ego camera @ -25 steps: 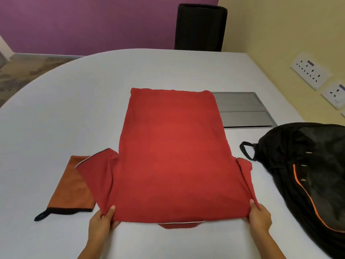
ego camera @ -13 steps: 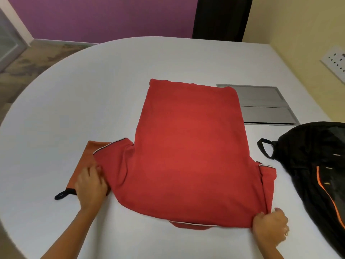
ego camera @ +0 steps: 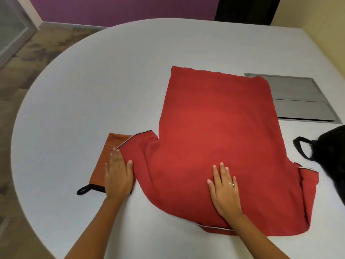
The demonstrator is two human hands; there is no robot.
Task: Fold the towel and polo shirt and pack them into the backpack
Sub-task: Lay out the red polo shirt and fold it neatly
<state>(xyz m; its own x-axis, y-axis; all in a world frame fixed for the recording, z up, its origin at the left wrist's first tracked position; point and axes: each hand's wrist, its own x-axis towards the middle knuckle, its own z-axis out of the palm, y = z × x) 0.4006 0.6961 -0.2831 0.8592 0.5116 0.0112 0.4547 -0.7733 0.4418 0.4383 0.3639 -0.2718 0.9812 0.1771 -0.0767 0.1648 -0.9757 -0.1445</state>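
A red polo shirt point(ego camera: 216, 131) lies face down and spread flat on the white table point(ego camera: 112, 81), collar toward me. Its left sleeve overlaps a folded orange towel point(ego camera: 104, 161) with a black loop at its near corner. My left hand point(ego camera: 117, 174) rests flat on the towel at the edge of that sleeve. My right hand point(ego camera: 224, 189) presses flat on the shirt's lower middle, fingers straight. The black backpack point(ego camera: 330, 152) lies at the right edge, only partly in view, its carry handle pointing toward the shirt.
A grey metal cable hatch point(ego camera: 298, 98) is set into the table behind the shirt's right side. A dark chair point(ego camera: 246, 10) stands beyond the far edge. The table's rounded edge curves around on the left, with floor beyond.
My right hand left the shirt's right shoulder corner and now lies flat on the shirt's middle. My left hand stays by the left sleeve, now flattened. The view swung left.
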